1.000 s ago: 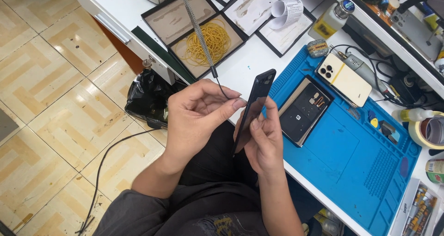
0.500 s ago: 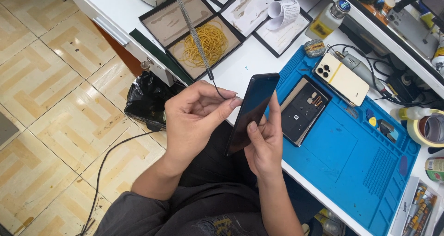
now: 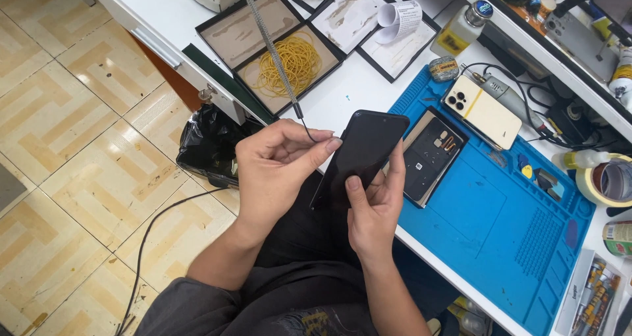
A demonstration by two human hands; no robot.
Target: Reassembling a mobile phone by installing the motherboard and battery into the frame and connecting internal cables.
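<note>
Phone's tipped up a bit more since half a second ago, so the dark phone (image 3: 364,153) now shows more of its black face. Right hand (image 3: 374,207) grips it from below, thumb on the glass, held over the lap at the worktop (image 3: 342,89) edge. Left hand (image 3: 275,171) is closed, pinching the end of a braided cable (image 3: 271,46) right by the phone's side. Behind sit a blue mat (image 3: 500,224), an opened phone (image 3: 431,155) and a tray of rubber bands (image 3: 289,63).
</note>
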